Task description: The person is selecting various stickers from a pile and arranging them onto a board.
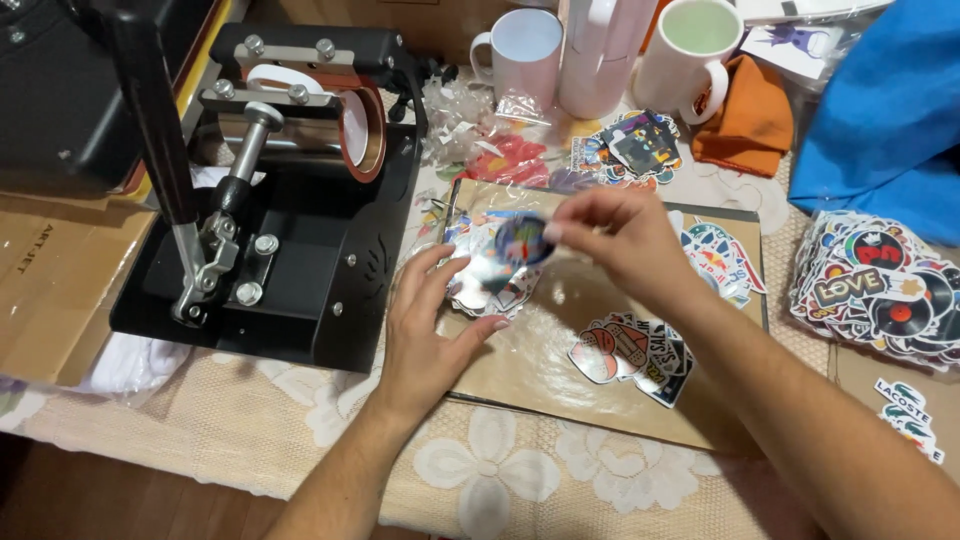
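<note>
My right hand pinches a small round dark-blue sticker between thumb and fingers, held just above a loose pile of stickers. My left hand rests with its fingers spread on that pile, pressing it against a brown board covered with shiny film. A second small heap of colourful stickers lies on the board under my right forearm. More stickers sit at the board's far right corner.
A black mug heat press with a long lever stands at the left on cardboard. Three white mugs stand at the back, beside an orange cloth and blue fabric. A big sticker heap lies at the right on the lace tablecloth.
</note>
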